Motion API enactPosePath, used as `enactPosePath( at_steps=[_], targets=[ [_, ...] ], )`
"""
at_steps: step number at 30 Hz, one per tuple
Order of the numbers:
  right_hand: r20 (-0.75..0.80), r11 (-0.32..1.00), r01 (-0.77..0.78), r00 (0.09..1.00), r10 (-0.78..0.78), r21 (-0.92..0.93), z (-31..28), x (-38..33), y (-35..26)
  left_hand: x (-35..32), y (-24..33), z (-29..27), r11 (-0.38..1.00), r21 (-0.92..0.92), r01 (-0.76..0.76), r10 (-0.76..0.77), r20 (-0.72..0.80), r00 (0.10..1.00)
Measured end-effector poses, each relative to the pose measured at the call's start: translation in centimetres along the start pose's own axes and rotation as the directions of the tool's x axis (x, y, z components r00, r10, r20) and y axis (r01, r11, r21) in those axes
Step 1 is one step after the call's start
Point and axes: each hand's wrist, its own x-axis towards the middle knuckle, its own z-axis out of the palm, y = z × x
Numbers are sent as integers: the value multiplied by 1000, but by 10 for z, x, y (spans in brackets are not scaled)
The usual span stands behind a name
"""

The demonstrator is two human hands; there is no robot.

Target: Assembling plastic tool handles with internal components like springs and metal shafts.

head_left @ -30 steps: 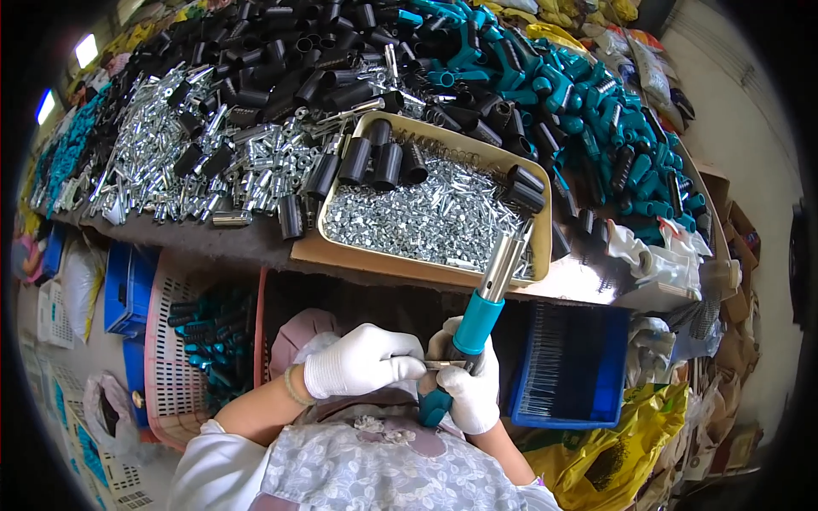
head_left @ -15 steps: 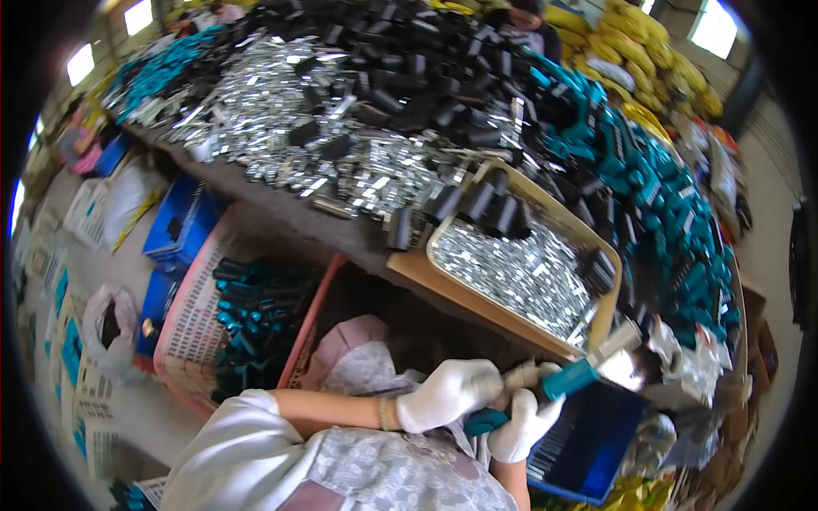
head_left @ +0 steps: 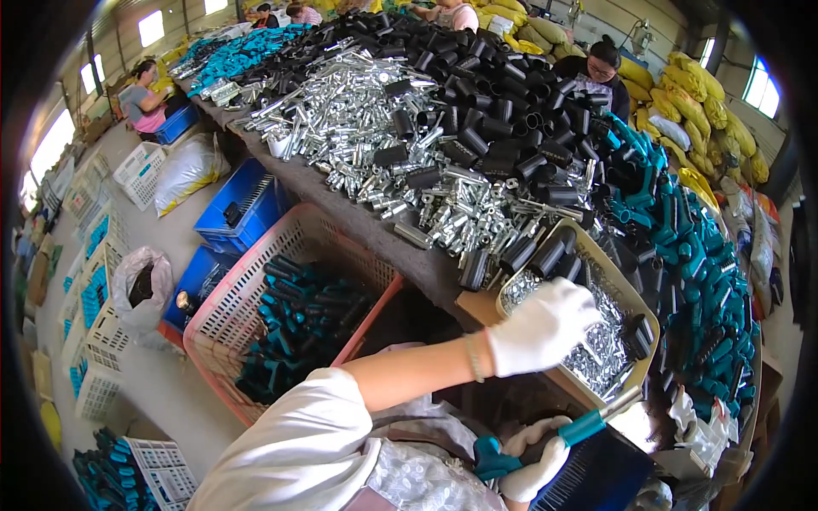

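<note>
My left hand [head_left: 545, 328], in a white glove, reaches over a cream tray [head_left: 645, 339] of small silvery metal parts [head_left: 609, 362]. Its fingers are bent together at the parts, and a thin shiny piece shows beneath them; what they pinch is unclear. Nearer to me, my right hand [head_left: 545, 473], also gloved, wraps round a teal plastic tool body [head_left: 584, 428]. A metal rod [head_left: 620, 402] sticks out of its far end, pointing up and right. The wider teal part [head_left: 494, 460] shows on the near side of that hand.
Black tubes [head_left: 477, 140], metal parts [head_left: 358, 128] and teal bodies [head_left: 707, 281] are heaped across the table. A pink basket [head_left: 230, 324] holds teal and black pieces. Below my right hand is a dark blue bin [head_left: 613, 473]. Across the heap sits a person [head_left: 601, 72].
My left hand has left the tool body and moved up over the tray of metal parts. My right hand keeps its hold, now slightly lower. The view has shifted.
</note>
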Motion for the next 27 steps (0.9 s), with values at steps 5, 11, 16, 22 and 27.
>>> enactPosePath(
  at_steps=[5,11,16,22,27],
  targets=[
    [63,998,-16,998,20,-62,-29,4,-20,-42,-80,-109,874,273,401,-379,-133,916],
    [118,993,-106,987,112,-55,-35,2,-4,-97,-147,-190,609,569,552,-612,-106,784],
    [178,982,-170,967,183,-83,-9,-3,-1,-106,-170,-180,676,645,356,-517,72,853],
    [413,941,-233,853,319,-245,-4,15,-12,-99,-181,-176,614,742,268,-563,175,808],
    [542,905,-82,777,320,-417,-11,16,-2,-101,-179,-185,571,728,380,-620,79,780]
  ],
)
